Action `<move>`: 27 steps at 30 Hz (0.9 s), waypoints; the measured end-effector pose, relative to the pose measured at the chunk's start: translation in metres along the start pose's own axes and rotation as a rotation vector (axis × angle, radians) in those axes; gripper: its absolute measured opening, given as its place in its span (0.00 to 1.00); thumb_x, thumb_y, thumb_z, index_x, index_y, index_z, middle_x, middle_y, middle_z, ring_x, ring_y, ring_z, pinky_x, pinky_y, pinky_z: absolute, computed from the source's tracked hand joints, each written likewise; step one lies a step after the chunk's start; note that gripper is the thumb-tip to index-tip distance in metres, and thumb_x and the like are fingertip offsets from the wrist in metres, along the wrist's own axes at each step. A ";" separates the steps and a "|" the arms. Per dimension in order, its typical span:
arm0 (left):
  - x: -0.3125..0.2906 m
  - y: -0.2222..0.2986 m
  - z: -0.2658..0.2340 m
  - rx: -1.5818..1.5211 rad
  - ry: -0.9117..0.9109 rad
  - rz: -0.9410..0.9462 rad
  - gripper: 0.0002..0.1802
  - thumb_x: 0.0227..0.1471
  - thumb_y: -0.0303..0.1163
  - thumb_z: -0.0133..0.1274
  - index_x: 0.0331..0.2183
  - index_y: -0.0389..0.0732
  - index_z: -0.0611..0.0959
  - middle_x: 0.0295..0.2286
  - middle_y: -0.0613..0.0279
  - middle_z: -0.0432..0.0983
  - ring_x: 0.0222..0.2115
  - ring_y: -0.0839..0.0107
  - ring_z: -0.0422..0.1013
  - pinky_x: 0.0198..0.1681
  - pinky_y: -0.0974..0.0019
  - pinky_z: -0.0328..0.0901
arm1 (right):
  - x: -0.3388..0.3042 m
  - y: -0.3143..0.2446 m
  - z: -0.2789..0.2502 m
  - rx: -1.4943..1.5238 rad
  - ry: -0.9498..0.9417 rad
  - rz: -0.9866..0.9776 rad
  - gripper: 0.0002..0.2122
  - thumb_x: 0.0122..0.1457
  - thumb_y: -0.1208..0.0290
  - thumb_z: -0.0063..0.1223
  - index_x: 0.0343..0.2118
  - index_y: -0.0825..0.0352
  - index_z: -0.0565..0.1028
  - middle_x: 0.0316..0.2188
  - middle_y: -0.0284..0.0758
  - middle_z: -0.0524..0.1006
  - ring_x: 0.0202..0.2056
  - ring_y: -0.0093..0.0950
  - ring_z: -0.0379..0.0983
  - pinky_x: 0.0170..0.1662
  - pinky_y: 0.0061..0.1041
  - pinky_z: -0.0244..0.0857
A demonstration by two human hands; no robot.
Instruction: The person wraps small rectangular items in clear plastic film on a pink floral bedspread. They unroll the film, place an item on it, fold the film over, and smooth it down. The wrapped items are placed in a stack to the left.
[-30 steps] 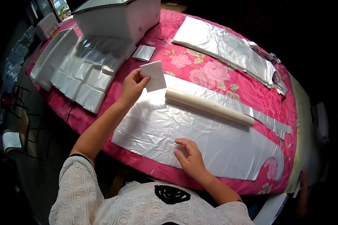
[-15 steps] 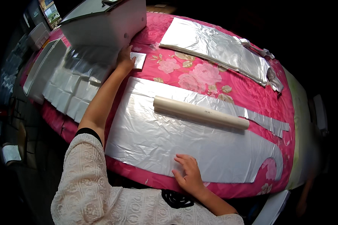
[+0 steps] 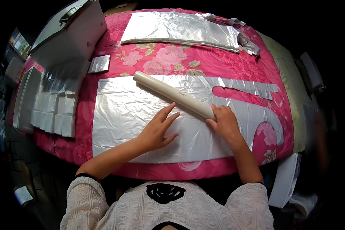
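Note:
A silvery-white plastic sheet (image 3: 119, 115), shaped like a folded apron with a curved notch and strap-like strips at its right, lies flat before me. Across it rests a beige plastic pipe (image 3: 172, 92), slanting from far left to near right. My right hand (image 3: 225, 122) grips the pipe's right end, thumb on the near side. Over the sheet, just below the pipe's middle, my left hand (image 3: 157, 132) is open with its fingers spread and nothing in it. Its fingertips are close to the pipe; I cannot tell whether they touch it.
Beyond the sheet lies a stack of similar silvery sheets (image 3: 172, 28). At the left are a white box (image 3: 71, 40), rows of small white folded packets (image 3: 67, 105), a single packet (image 3: 99, 64) and a white tray (image 3: 25, 101). A pink floral cloth (image 3: 153, 170) covers the table.
My left hand has left the single packet at the far left and come over the sheet. My right hand has taken hold of the pipe, which now slants more. The view has shifted.

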State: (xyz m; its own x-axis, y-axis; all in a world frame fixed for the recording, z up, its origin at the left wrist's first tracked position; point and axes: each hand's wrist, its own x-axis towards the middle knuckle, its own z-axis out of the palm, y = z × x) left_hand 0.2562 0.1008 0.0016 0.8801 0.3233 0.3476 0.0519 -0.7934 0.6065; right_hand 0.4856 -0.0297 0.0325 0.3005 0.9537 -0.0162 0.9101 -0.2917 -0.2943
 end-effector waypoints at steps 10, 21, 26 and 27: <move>0.018 0.053 0.063 0.120 -0.214 0.086 0.41 0.43 0.55 0.53 0.53 0.40 0.66 0.59 0.38 0.38 0.60 0.36 0.31 0.59 0.43 0.42 | -0.073 0.088 0.025 0.043 0.190 -0.122 0.22 0.57 0.67 0.43 0.52 0.74 0.64 0.56 0.48 0.60 0.59 0.42 0.53 0.60 0.35 0.48; 0.038 0.081 0.082 0.136 -0.297 0.123 0.38 0.43 0.57 0.51 0.49 0.39 0.72 0.59 0.42 0.43 0.60 0.40 0.33 0.60 0.45 0.42 | -0.116 0.282 -0.017 -0.187 0.542 0.564 0.10 0.54 0.68 0.48 0.35 0.68 0.76 0.37 0.39 0.76 0.43 0.37 0.71 0.48 0.33 0.62; 0.039 0.085 0.078 0.025 -0.244 0.116 0.36 0.44 0.51 0.53 0.51 0.39 0.69 0.57 0.44 0.48 0.59 0.44 0.41 0.59 0.47 0.45 | -0.096 0.182 -0.033 -0.282 0.865 0.139 0.07 0.45 0.74 0.57 0.22 0.66 0.69 0.20 0.36 0.71 0.24 0.37 0.69 0.30 0.33 0.63; 0.038 0.086 0.077 -0.081 -0.186 0.099 0.34 0.46 0.48 0.53 0.51 0.38 0.68 0.57 0.45 0.51 0.59 0.47 0.46 0.59 0.49 0.47 | -0.091 0.147 -0.028 -0.055 0.795 0.204 0.07 0.45 0.75 0.58 0.22 0.67 0.69 0.20 0.35 0.72 0.22 0.35 0.69 0.28 0.31 0.63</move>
State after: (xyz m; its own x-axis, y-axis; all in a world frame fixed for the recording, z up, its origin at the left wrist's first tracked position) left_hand 0.3308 0.0051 0.0119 0.9513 0.1393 0.2750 -0.0704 -0.7703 0.6338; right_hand 0.6002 -0.1611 0.0178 0.5553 0.5508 0.6231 0.8221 -0.4768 -0.3111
